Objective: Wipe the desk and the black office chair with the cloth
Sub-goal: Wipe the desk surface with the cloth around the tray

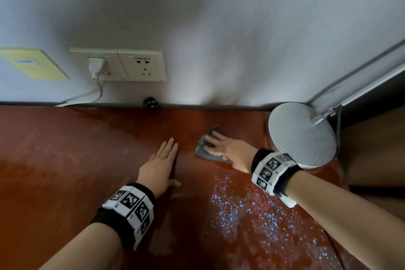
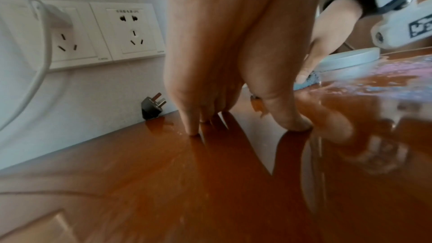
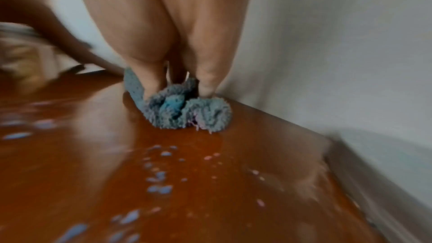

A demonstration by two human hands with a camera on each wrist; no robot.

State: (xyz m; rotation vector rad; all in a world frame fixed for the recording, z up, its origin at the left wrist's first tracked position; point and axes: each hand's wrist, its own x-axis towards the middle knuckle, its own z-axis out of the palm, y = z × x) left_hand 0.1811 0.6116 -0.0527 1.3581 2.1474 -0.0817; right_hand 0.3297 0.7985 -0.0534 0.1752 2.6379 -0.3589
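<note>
A glossy reddish-brown desk (image 1: pixel 65 171) runs along a white wall. My right hand (image 1: pixel 217 147) presses a grey-blue fluffy cloth (image 1: pixel 203 152) onto the desk near the back edge, fingers spread over it. The right wrist view shows the cloth (image 3: pixel 187 110) bunched under my right hand (image 3: pixel 180 88), beside the wall. My left hand (image 1: pixel 168 160) lies flat on the bare desk just left of the cloth, fingers straight and together. In the left wrist view its fingertips (image 2: pixel 194 130) touch the wood. The black office chair is out of view.
Water droplets (image 1: pixel 241 208) speckle the desk in front of the cloth. A round silver lamp base (image 1: pixel 302 136) stands close to the right of my right hand. Wall sockets (image 1: pixel 118 64) hold a white plug and cable (image 1: pixel 97 68). A loose black plug (image 1: pixel 151 103) sits at the desk's back edge.
</note>
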